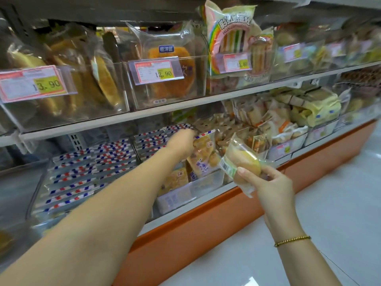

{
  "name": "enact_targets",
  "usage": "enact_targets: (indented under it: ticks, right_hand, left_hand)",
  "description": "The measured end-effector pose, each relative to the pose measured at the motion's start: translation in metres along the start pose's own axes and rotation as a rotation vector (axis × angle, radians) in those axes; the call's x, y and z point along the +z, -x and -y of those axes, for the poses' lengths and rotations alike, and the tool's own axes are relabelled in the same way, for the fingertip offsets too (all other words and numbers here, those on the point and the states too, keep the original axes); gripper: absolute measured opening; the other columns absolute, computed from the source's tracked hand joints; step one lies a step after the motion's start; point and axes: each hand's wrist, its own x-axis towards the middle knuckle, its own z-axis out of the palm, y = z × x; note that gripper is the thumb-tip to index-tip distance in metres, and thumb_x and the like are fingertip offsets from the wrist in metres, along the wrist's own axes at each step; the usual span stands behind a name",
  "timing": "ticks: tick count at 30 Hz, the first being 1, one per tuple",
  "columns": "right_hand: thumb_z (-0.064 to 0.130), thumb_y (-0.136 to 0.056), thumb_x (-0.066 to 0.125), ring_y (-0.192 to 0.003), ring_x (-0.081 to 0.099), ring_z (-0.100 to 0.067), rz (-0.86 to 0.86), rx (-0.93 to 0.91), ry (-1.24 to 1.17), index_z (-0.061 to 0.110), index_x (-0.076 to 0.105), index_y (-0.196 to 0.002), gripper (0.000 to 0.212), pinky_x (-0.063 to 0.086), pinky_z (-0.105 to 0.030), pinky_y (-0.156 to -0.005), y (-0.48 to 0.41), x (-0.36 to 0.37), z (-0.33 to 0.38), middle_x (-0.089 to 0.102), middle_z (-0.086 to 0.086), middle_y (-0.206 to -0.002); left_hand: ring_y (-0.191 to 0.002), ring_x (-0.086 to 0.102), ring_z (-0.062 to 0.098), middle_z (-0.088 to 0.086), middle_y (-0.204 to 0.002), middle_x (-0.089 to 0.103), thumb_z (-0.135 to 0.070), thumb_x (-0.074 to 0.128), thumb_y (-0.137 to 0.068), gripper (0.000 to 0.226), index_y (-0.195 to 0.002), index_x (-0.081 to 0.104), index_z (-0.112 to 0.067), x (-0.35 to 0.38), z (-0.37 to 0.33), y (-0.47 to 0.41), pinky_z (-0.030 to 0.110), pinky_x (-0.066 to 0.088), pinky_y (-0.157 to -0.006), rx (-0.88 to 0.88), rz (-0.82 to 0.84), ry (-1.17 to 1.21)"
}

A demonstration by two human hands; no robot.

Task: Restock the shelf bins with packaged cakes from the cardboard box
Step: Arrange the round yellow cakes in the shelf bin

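We are reaching our left hand [182, 141] into the lower shelf [210, 202]. Its fingers are curling round the top edge of a striped cake packet [205, 155], which is standing upright in the clear bin [185, 195] just below that hand. Our right hand [270, 182] is gripping a wrapped round cake [241, 159] by its lower end, holding it in the air just right of the left hand. A gold bracelet [292, 241] is sitting on the right wrist.
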Motion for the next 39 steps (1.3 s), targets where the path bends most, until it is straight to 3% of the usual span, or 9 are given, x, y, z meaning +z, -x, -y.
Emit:
enact_targets:
  ticks: [8, 13, 18, 24, 26, 29, 32, 35, 39]
  right_hand:
    - [0.028, -0.068, 0.085, -0.089, 0.067, -0.015, 0.021, 0.055, -0.015, 0.025, 0.073, -0.091, 0.026, 0.05, -0.023, -0.068, -0.002, 0.004, -0.007, 0.073, 0.006, -0.084]
    - [0.024, -0.071, 0.083, -0.089, 0.067, -0.009, 0.071, 0.069, -0.067, 0.022, 0.074, -0.098, 0.028, 0.046, -0.017, -0.067, 0.007, 0.009, 0.001, 0.074, 0.009, -0.086]
    - [0.02, -0.076, 0.077, -0.097, 0.068, -0.011, 0.251, 0.183, -0.249, 0.017, 0.074, -0.1, 0.024, 0.049, -0.022, -0.082, 0.027, 0.027, 0.016, 0.075, 0.004, -0.097]
    - [0.028, -0.07, 0.074, -0.094, 0.071, -0.013, 0.508, 0.381, -0.436, 0.013, 0.069, -0.108, 0.041, 0.051, -0.028, -0.085, 0.071, 0.064, 0.034, 0.074, -0.003, -0.102]
    - [0.028, -0.069, 0.078, -0.094, 0.068, -0.008, 0.563, 0.148, -0.224, 0.02, 0.071, -0.107, 0.039, 0.049, -0.024, -0.086, 0.095, 0.081, 0.039, 0.074, 0.007, -0.097]
    - [0.022, -0.067, 0.085, -0.096, 0.059, 0.003, 0.578, -0.561, 0.199, 0.032, 0.068, -0.107, 0.044, 0.04, -0.008, -0.084, 0.137, 0.111, 0.047, 0.068, 0.019, -0.098]
    - [0.007, -0.07, 0.079, -0.113, 0.052, -0.016, 0.591, -1.134, 0.373, 0.018, 0.067, -0.119, 0.051, 0.036, -0.018, -0.103, 0.166, 0.144, 0.038, 0.062, 0.003, -0.118]
    - [0.012, -0.082, 0.069, -0.127, 0.044, -0.028, 0.681, -1.331, 0.371, 0.021, 0.06, -0.127, 0.047, 0.038, -0.034, -0.108, 0.186, 0.167, 0.033, 0.055, -0.003, -0.133]
    - [0.009, -0.088, 0.061, -0.139, 0.033, -0.032, 0.853, -1.387, 0.393, 0.027, 0.048, -0.137, 0.054, 0.034, -0.038, -0.111, 0.221, 0.199, 0.034, 0.041, -0.005, -0.149]
  left_hand:
    - [-0.108, 0.06, 0.028, 0.01, -0.125, 0.06, -0.017, 0.073, -0.082, 0.062, -0.138, 0.047, -0.016, 0.012, 0.01, -0.001, 0.036, 0.051, -0.08, -0.022, -0.004, 0.011]
    - [-0.105, 0.061, 0.022, 0.006, -0.118, 0.064, -0.02, 0.062, -0.09, 0.031, -0.12, 0.062, -0.013, 0.009, 0.011, 0.024, 0.033, 0.051, -0.083, -0.027, -0.083, 0.092]
    - [-0.075, 0.068, 0.016, 0.009, -0.09, 0.072, -0.025, 0.06, -0.094, 0.018, -0.089, 0.069, -0.01, -0.028, 0.014, 0.092, 0.031, 0.058, -0.073, -0.279, -0.022, 0.788]
    - [-0.078, 0.073, 0.023, 0.016, -0.101, 0.071, -0.034, 0.063, -0.089, 0.034, -0.106, 0.065, -0.004, -0.095, 0.051, 0.2, 0.025, 0.059, -0.064, -0.518, 0.146, 1.191]
    - [-0.084, 0.072, 0.026, 0.017, -0.104, 0.07, -0.043, 0.062, -0.082, 0.052, -0.114, 0.06, -0.002, -0.108, 0.069, 0.235, 0.027, 0.06, -0.068, -0.564, 0.253, 1.261]
    - [-0.1, 0.069, 0.029, 0.02, -0.111, 0.069, -0.059, 0.052, -0.076, 0.077, -0.123, 0.053, 0.003, -0.121, 0.1, 0.281, 0.031, 0.059, -0.078, -0.623, 0.388, 1.505]
    - [-0.103, 0.068, 0.028, 0.022, -0.115, 0.067, -0.064, 0.049, -0.072, 0.083, -0.123, 0.058, 0.0, -0.13, 0.135, 0.323, 0.03, 0.059, -0.076, -0.634, 0.363, 1.647]
    - [-0.092, 0.071, 0.022, 0.015, -0.109, 0.07, -0.049, 0.057, -0.073, 0.06, -0.118, 0.063, -0.009, -0.134, 0.16, 0.358, 0.027, 0.057, -0.07, -0.651, 0.236, 1.608]
    - [-0.069, 0.068, 0.009, 0.004, -0.09, 0.072, -0.026, 0.064, -0.074, 0.038, -0.11, 0.063, -0.012, -0.135, 0.191, 0.402, 0.021, 0.054, -0.065, -0.647, 0.085, 1.56]
